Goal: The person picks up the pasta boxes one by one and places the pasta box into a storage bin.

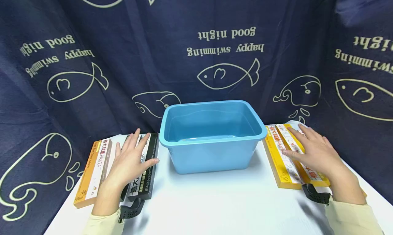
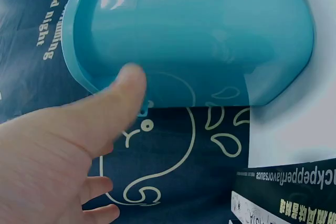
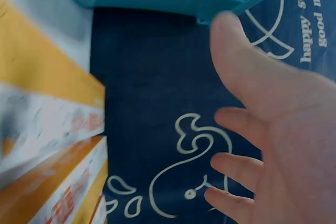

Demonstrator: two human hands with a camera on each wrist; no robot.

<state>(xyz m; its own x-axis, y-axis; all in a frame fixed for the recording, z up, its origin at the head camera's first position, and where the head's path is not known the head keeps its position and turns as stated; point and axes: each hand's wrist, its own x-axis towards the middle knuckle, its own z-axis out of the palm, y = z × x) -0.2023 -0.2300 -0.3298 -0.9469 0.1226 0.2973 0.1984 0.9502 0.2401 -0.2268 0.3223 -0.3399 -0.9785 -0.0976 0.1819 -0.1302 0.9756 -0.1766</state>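
Observation:
My left hand (image 1: 127, 163), fingers spread and holding nothing, is over the dark pasta boxes left of the middle. It partly covers them, but one black pepper pasta box (image 1: 148, 180) shows at its thumb side. Beside its outer edge lies an orange pasta box (image 1: 87, 180). On the other side, my right hand (image 1: 317, 156) is spread over yellow pasta boxes, with a yellow pasta box (image 1: 274, 156) at its thumb side and another yellow pasta box (image 1: 284, 134) partly under the fingers. Between both hands stands a light blue plastic bin (image 1: 212, 156), its inside bare.
A white table (image 1: 215, 204) carries the bin and boxes. Behind it and at the sides hangs a dark blue cloth (image 1: 172, 57) with fish and whale drawings. The bin's back rim stands close to the cloth. A black strap (image 1: 132, 211) circles the left wrist.

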